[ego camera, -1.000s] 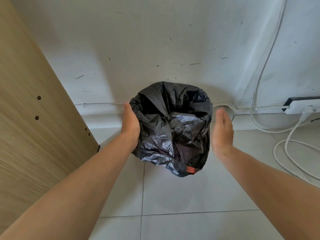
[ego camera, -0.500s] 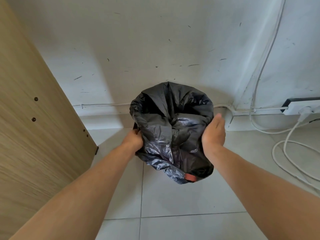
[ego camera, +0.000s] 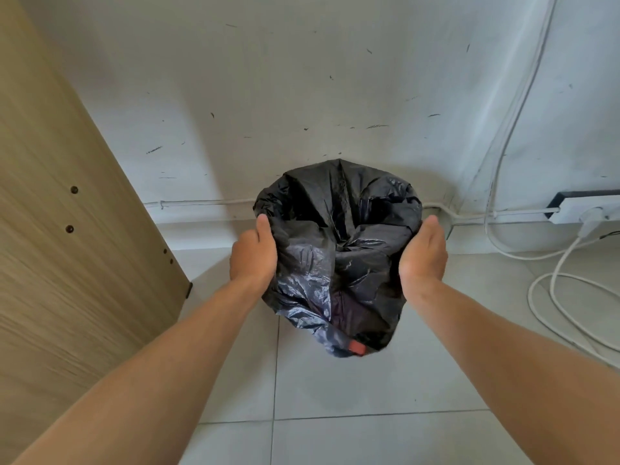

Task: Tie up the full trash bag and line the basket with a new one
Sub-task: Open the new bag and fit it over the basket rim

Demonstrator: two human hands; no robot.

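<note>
The grip is two cupped hands, left hand [ego camera: 253, 258] at nine o'clock and right hand [ego camera: 423, 255] at three o'clock, pressing the black trash bag [ego camera: 337, 253] on the floor [ego camera: 335, 391] by the wall, probably to gather its top for tying.

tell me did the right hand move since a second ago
Yes. The right hand came in leftward, away from the white power strip on the wall, and now presses against the right side of the black trash bag.
</note>
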